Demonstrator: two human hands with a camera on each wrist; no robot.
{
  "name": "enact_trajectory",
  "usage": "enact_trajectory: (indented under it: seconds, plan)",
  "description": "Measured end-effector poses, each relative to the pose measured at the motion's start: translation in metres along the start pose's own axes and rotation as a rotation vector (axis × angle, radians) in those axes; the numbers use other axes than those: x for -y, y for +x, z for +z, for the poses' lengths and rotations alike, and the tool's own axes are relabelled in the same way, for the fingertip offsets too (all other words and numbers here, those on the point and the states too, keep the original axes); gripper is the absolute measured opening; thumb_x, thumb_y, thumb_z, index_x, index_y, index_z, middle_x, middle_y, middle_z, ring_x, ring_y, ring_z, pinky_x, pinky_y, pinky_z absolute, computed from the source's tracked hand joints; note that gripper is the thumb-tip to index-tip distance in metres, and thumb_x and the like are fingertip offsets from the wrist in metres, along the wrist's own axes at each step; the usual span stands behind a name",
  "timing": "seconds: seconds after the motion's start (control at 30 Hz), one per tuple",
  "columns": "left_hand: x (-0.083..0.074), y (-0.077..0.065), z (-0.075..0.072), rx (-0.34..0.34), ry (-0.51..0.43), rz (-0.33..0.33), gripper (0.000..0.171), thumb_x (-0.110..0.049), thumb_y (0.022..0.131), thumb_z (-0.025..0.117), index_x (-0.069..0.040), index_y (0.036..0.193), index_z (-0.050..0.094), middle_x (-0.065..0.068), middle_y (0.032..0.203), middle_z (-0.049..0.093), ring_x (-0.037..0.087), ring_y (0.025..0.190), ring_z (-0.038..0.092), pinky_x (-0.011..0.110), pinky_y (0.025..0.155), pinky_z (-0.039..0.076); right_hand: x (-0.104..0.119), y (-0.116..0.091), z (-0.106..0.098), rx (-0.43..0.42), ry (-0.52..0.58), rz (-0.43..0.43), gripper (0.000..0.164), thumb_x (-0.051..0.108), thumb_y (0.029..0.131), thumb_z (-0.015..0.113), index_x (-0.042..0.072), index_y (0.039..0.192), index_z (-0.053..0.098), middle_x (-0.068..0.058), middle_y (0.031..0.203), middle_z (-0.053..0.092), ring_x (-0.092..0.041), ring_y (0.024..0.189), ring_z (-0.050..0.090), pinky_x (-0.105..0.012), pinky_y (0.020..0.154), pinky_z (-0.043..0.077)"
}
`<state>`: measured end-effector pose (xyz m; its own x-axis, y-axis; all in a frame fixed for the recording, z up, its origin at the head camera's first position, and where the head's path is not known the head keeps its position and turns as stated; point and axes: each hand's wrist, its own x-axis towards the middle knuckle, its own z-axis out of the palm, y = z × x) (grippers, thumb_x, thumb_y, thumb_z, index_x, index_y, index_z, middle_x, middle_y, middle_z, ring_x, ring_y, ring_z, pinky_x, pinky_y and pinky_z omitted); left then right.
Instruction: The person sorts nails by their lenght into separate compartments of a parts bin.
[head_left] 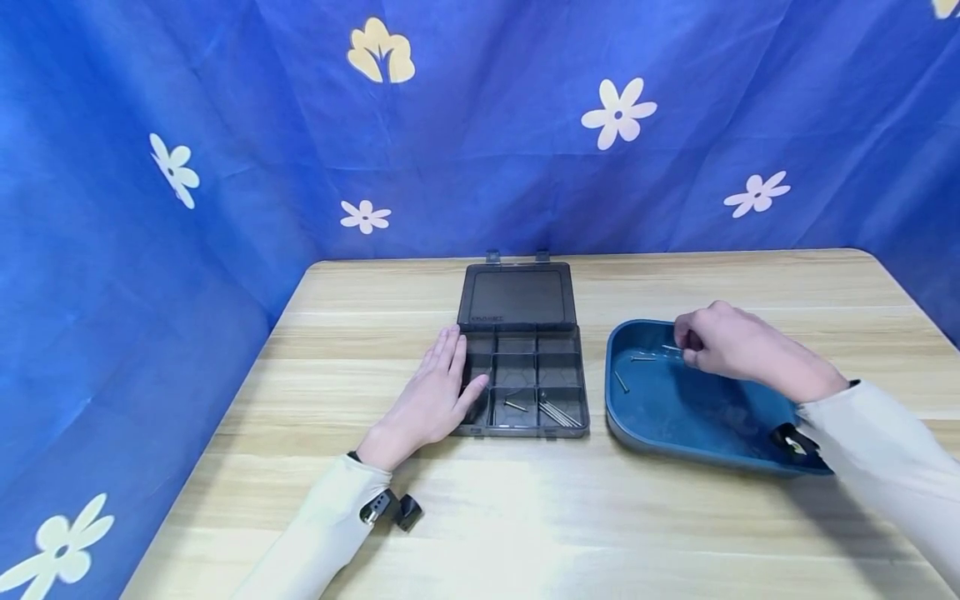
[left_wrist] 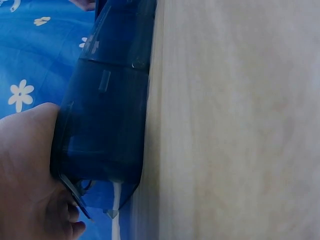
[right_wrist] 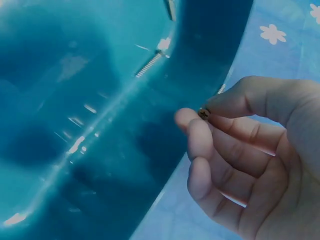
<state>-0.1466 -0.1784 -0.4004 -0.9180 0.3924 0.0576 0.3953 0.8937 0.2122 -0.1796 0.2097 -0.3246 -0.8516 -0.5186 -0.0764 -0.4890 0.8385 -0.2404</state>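
A dark translucent compartment box lies on the table with its lid folded back. My left hand rests along the box's left side, fingers straight and thumb over the front-left compartment. One screw is in the front middle compartment; several long screws lie together in the front right one. Over the far side of a blue tray, my right hand pinches a screw between thumb and fingertips, its cross-slotted head showing in the right wrist view. Loose screws lie on the tray's left part.
The tray stands right of the box, a narrow strip of wooden table between them. A blue flowered curtain hangs behind the table and along its left side. Small black devices are strapped at both wrists.
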Motion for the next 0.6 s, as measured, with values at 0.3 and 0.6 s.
enact_trajectory:
  seconds: [0.3,0.6]
  plan:
    - [-0.001,-0.001,-0.003,0.001,0.013,-0.01,0.074,-0.047,0.104,0.027,0.01,0.149,0.016,0.027,0.157,0.009,0.037,0.146,0.004,0.046,0.118,0.007,0.015,0.003,-0.008,-0.029,-0.01,-0.016,0.006,0.005,0.082,0.07,0.007,0.083,0.064,0.003,0.065,0.051,-0.014,0.059,0.047,-0.029,0.055,0.041]
    - [-0.001,0.0,0.0,-0.004,0.027,-0.002,0.076,-0.05,0.103,0.027,0.011,0.149,0.017,0.027,0.157,0.01,0.037,0.146,0.004,0.046,0.118,0.008,0.039,0.012,-0.006,-0.056,-0.022,-0.05,0.005,0.006,0.082,0.07,0.008,0.083,0.065,0.004,0.062,0.051,-0.013,0.057,0.047,-0.029,0.053,0.04]
